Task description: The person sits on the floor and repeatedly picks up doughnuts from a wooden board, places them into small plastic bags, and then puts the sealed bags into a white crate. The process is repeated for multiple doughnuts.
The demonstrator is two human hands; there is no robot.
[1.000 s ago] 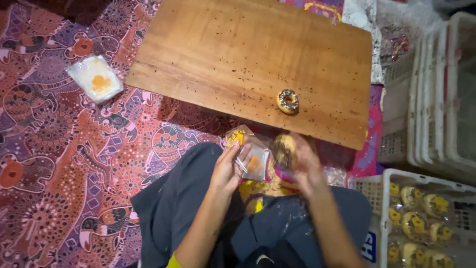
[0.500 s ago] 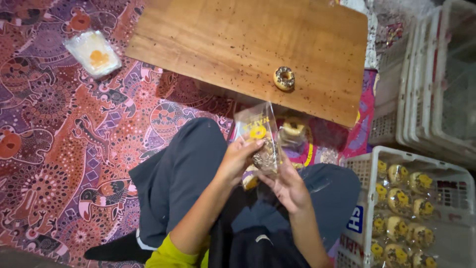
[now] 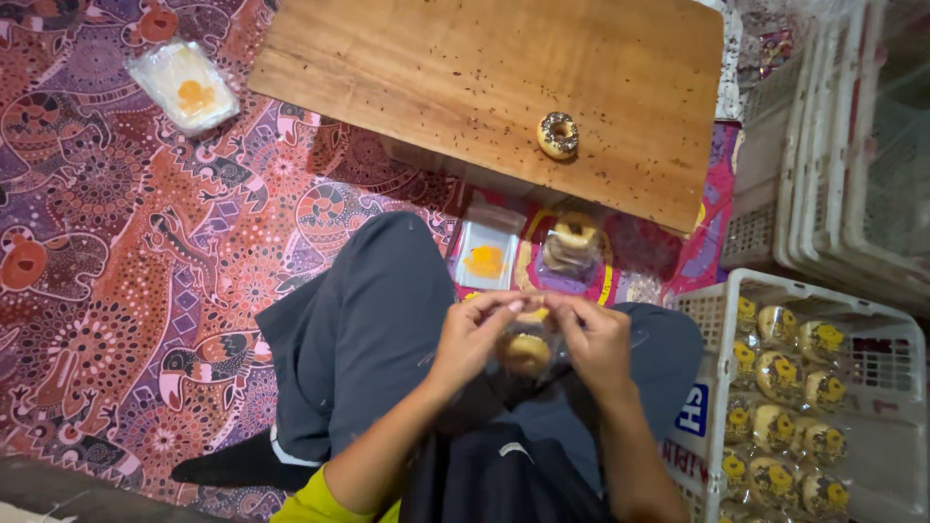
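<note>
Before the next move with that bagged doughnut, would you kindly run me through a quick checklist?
1. Both hands on the clear bag: left hand and right hand pinch its top. Ok.
2. Doughnut inside the bag: ok.
3. Bag sealed: cannot tell.
4. White crate of packed doughnuts has room: ok.
5. Sprinkled doughnut waiting on the wooden table: ok.

A low wooden table (image 3: 465, 77) carries one sprinkled doughnut (image 3: 558, 135) near its edge.
</note>
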